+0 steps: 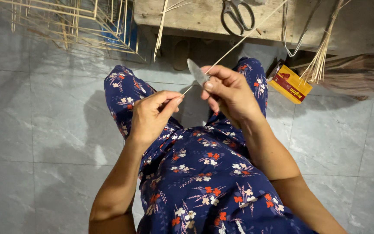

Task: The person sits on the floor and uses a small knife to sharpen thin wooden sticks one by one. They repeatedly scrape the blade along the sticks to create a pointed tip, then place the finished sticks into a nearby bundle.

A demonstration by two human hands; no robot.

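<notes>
Looking down from the head camera, we see our two hands over our lap, with blue flowered cloth (pixel 204 173) on our legs. Our left hand (pixel 152 115) is pinched shut on the near end of a thin stick (pixel 234 45). The stick runs up and away to the right, past the edge of a low wooden bench (pixel 195 19). Our right hand (pixel 228 91) is closed tight around a small knife (pixel 197 72). Its grey blade pokes out past the thumb and touches the stick just beside our left fingers.

On the bench lie a pair of scissors (pixel 237 15) and some loose sticks. A frame made of sticks (pixel 74 26) stands on the grey floor (pixel 35 130) to the left. A yellow and red box (pixel 290 83) sits on the floor to the right, near a bunch of sticks (pixel 323 52).

We think a few things could go wrong. The blade is very close to our left fingertips, so a slip could cut them. The stick is thin and long, so pressing too hard could snap it or slice right through. The far end waves free, so it could bend and pull out of our pinch.
</notes>
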